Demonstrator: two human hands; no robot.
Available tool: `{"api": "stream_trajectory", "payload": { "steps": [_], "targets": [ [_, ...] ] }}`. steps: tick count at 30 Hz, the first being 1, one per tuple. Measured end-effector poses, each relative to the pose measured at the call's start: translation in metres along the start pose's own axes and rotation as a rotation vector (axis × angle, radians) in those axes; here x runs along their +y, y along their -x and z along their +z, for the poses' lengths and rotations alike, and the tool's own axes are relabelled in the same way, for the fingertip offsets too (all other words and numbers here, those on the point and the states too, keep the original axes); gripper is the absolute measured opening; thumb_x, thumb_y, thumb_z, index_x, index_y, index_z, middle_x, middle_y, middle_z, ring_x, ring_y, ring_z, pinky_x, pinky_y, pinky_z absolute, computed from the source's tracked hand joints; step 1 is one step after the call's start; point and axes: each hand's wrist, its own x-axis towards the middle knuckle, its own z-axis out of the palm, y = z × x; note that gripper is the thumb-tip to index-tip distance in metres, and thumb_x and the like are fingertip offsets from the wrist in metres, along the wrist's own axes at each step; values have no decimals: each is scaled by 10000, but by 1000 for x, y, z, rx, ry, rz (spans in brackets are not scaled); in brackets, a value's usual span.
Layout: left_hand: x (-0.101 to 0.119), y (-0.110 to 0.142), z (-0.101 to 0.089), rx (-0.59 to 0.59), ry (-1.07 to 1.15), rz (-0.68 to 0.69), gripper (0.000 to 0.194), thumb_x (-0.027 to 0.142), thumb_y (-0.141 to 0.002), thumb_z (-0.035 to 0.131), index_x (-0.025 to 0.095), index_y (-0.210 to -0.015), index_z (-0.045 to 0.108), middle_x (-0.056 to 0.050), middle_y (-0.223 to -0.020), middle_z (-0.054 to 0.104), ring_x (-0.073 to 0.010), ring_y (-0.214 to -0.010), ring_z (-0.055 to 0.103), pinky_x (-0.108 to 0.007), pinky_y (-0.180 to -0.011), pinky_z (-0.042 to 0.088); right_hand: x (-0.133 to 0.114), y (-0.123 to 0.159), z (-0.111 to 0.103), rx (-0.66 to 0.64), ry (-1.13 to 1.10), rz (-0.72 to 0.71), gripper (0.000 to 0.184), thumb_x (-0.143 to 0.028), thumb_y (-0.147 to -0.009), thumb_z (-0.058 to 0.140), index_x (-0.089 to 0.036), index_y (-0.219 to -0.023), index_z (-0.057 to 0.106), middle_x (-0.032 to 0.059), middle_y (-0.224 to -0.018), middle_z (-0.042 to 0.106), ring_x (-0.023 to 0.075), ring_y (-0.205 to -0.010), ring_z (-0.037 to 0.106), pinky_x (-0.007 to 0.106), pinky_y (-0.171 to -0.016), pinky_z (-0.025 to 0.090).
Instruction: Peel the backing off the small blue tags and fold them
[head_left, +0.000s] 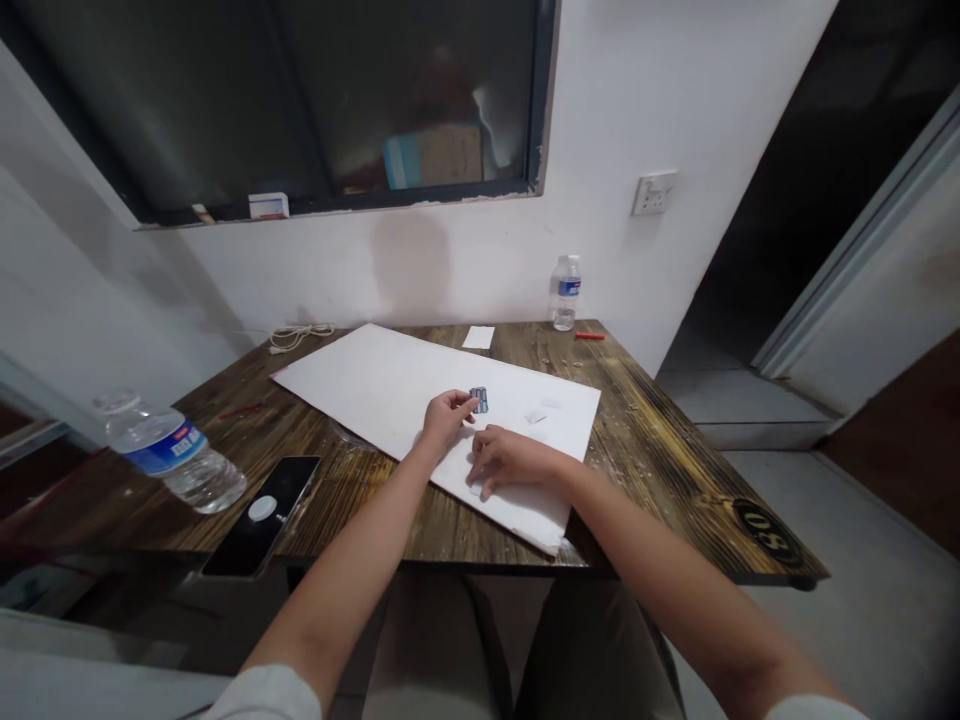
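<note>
A large white board [360, 375] lies slantwise on the wooden table. My left hand [447, 414] is closed, pinching the edge of a small flat blue-grey piece with dark stripes [479, 400] over the board. Just to the right and nearer to me, my right hand [517, 458] is bent down with thumb and fingertips close together at the board's surface. Something small and pale shows at those fingertips, too small to name. Right of the striped piece, a small pale scrap with a dark mark [535, 417] and a faint whitish rectangle [552, 404] lie on the board.
A water bottle [176, 455] and a black phone [262, 515] with a white round cap [262, 508] are at the left. Along the back are a white cable [300, 336], a white card [478, 337], another bottle [567, 295] and a red pen-like stick [590, 337].
</note>
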Motion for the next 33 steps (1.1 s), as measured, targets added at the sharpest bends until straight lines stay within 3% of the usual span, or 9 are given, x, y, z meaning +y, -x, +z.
{"api": "stream_trajectory", "payload": {
  "steps": [5,10,15,18,21,27,33],
  "targets": [
    [0,-1,1,-12,-4,5,311,424,-625,736,154,-737,629,7,-585,596,-111,-517,547,-228,-515,393,2,-1,3,38,-81,49,175,-186,-694,777,-197,-866,748,50,-874,591,180,-886,544,280,-754,467],
    [1,-1,1,-7,-1,-22,342,450,-604,744,158,-737,627,4,-573,589,-118,-516,544,-225,-491,369,-1,-2,0,113,-195,131,143,-239,-656,796,-195,-744,693,17,-824,589,148,-772,551,250,-676,456],
    [3,1,1,-50,24,-34,334,447,-601,755,158,-706,622,12,-569,579,-110,-520,537,-219,-487,362,-1,-2,-10,420,-151,134,137,-345,-744,731,-220,-699,697,5,-706,595,142,-662,527,262,-625,426],
    [3,1,1,-104,17,-44,333,443,-604,758,157,-719,634,7,-582,585,-102,-511,519,-212,-465,344,1,0,-16,640,-49,75,131,-344,-819,665,-242,-758,720,33,-795,632,160,-734,561,287,-684,440],
    [2,2,2,-156,1,-63,323,437,-625,744,153,-746,647,-2,-583,590,-99,-509,516,-202,-447,322,5,3,-20,761,164,61,147,-313,-857,629,-261,-761,728,49,-864,648,185,-834,545,327,-775,427],
    [6,4,3,-201,29,-78,325,445,-620,747,156,-720,636,-5,-582,586,-102,-522,535,-193,-450,313,13,9,-21,704,580,190,174,-285,-874,609,-271,-768,746,59,-840,644,202,-813,472,344,-742,338],
    [9,5,2,-217,53,-96,351,467,-616,761,160,-716,625,-18,-628,615,-118,-560,576,-202,-474,336,22,9,-19,604,562,186,207,-253,-915,541,-261,-894,747,69,-836,678,205,-822,506,343,-742,360]
  ]
}}
